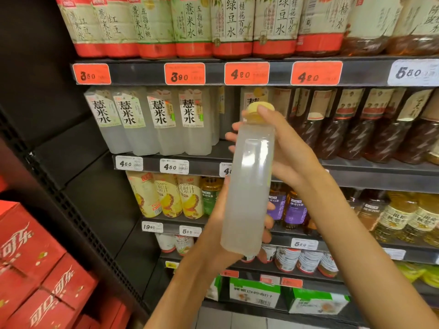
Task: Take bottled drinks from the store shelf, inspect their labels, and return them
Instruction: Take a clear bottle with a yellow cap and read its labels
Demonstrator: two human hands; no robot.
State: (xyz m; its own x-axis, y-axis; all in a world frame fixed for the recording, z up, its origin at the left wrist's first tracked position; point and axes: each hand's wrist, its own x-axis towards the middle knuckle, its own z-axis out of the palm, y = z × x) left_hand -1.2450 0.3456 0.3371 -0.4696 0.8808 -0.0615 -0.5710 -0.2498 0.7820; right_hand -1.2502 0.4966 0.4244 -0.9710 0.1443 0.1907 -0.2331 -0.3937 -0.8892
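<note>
Cloudy liquid in clear bottle [249, 186]

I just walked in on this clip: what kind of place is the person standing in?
Most likely a grocery or convenience store drinks aisle: shelves packed with bottled drinks, price tags along their edges, and stacked red cola cartons.

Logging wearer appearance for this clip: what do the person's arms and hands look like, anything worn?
Both forearms are bare as far as the frame shows: no sleeves in view. The left hand and right hand carry no gloves, and no rings, watch or bracelet show on the visible sides. No markings stand out.
</note>
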